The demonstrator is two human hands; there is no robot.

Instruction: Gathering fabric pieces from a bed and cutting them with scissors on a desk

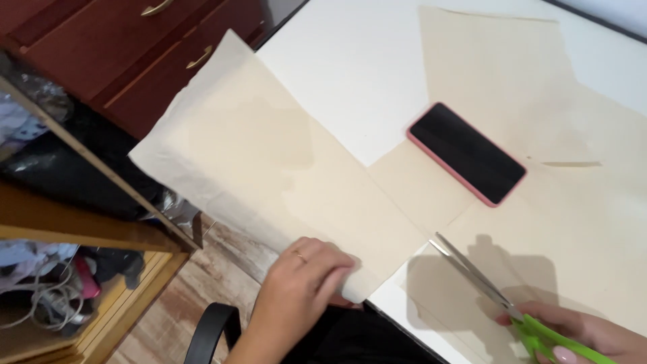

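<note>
— What are the fingers doing?

— The right hand [593,337], at the bottom right corner, has its fingers curled through the green handles of the scissors [502,303] and grips them. The blades are nearly closed, a thin gap at most, and point up and left toward the paper's cut edge.

— And the other hand?

— The left hand [300,280] lies palm down with its fingers together and flat, pressing the near corner of the paper [269,168]. It holds nothing; it only pins the sheet. A ring shows on one finger.

— Where is the paper?

— It's a large beige sheet lying across the white table [350,61]. The left part hangs over the table's edge toward the floor; the right part spreads under the scissors and runs up to the far side. A notch is cut out of it where the white table shows through.

— Anything on it?

— A phone [466,153] with a pink case lies face up, screen dark, on the sheet above the scissors, well apart from both hands.

— And around the table?

— To the left, a red-brown chest of drawers [135,54] with brass handles, and a wooden shelf [81,222] holding cables and dark cloth. A black chair arm [212,330] curves just below the left wrist, over a wood-pattern floor [202,276].
</note>
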